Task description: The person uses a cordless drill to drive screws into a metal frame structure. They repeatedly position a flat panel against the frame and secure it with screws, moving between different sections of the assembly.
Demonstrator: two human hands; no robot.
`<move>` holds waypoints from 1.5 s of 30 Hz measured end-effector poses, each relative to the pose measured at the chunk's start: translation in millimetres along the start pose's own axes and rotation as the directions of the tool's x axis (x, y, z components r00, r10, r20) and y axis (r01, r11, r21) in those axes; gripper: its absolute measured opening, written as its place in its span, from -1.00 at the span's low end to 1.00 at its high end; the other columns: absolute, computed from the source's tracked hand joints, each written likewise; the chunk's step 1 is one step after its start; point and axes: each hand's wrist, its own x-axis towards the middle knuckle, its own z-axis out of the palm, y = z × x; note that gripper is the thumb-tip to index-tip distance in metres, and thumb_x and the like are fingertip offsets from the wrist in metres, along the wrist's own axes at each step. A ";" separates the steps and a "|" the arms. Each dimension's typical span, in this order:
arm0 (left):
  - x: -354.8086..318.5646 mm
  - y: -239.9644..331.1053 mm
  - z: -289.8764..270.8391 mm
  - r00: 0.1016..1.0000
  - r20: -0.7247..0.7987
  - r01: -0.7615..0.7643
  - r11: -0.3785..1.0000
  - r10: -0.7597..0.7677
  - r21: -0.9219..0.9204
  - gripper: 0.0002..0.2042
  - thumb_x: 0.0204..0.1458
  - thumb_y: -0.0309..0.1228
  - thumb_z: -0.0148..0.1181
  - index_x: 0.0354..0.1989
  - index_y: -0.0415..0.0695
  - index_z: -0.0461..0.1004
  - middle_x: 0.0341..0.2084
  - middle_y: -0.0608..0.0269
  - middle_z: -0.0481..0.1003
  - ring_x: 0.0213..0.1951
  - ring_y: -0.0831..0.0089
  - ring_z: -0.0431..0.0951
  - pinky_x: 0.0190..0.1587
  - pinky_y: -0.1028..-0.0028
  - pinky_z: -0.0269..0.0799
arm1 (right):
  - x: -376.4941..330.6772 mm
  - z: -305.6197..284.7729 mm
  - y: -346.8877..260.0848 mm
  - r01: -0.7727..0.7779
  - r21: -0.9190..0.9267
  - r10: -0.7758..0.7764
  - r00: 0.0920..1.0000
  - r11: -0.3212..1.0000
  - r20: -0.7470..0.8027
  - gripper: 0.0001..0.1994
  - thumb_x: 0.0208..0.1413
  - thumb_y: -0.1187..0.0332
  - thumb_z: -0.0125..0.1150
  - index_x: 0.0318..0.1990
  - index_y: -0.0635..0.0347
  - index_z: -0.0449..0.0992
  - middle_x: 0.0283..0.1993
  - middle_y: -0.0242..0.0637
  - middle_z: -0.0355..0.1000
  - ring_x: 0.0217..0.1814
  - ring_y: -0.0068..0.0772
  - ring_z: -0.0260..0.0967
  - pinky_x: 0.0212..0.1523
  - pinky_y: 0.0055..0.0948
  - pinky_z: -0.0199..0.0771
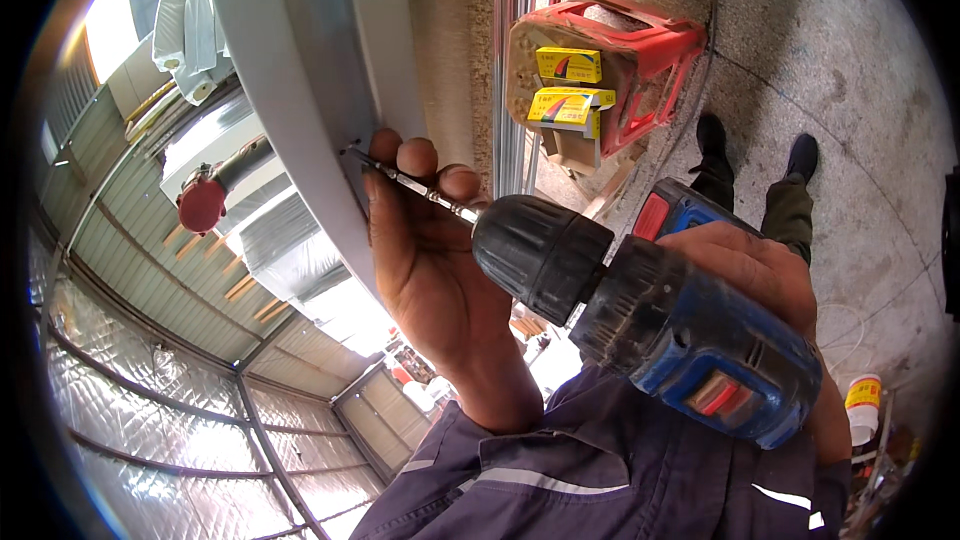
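The blue-black cordless drill (690,340) is aiming its slender bit (440,198) at the grey metal profile (290,70). The right hand (750,265) is gripping the drill; the left hand (445,290) is pinching the bit's front end. Holding bit and chuck (540,255) aligned, fingertips clear before spinning, seems wisest. Nearby, a red stool (655,35) is supporting yellow cartons (568,66), apart from the bit.

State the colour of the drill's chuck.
The drill's chuck is black, shown best in the head view.
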 end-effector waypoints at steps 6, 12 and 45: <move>-0.5 3.3 3.1 0.996 0.048 0.075 0.988 -0.069 -0.132 -0.68 0.39 -0.26 -0.16 0.18 -0.17 0.28 -0.09 0.10 0.48 -0.13 0.22 0.55 -0.12 0.26 0.64 | 8.9 0.6 -5.4 0.008 -0.020 -0.008 1.000 1.000 -0.010 -0.65 -0.03 0.45 0.35 -0.03 0.28 0.52 -0.15 -0.05 0.56 -0.18 -0.17 0.60 -0.19 -0.32 0.61; -0.3 1.9 0.6 0.995 0.077 0.073 0.988 -0.063 -0.138 -0.67 0.39 -0.24 -0.17 0.18 -0.16 0.26 -0.06 0.09 0.49 -0.10 0.19 0.56 -0.09 0.19 0.63 | 9.1 -1.0 -5.4 -0.034 -0.025 0.034 0.999 0.999 -0.004 -0.66 -0.05 0.48 0.35 -0.06 0.26 0.51 -0.16 -0.09 0.56 -0.21 -0.19 0.60 -0.22 -0.33 0.61; 2.7 1.1 6.7 0.996 0.066 0.070 0.978 -0.058 -0.196 -0.69 0.38 -0.21 -0.15 0.12 -0.13 0.30 -0.13 0.13 0.53 -0.18 0.23 0.58 -0.20 0.28 0.67 | 18.3 5.1 -33.5 -0.140 0.032 0.142 0.989 0.990 -0.040 -0.66 -0.02 0.42 0.33 -0.06 0.34 0.56 -0.14 -0.07 0.55 -0.15 -0.17 0.59 -0.09 -0.31 0.58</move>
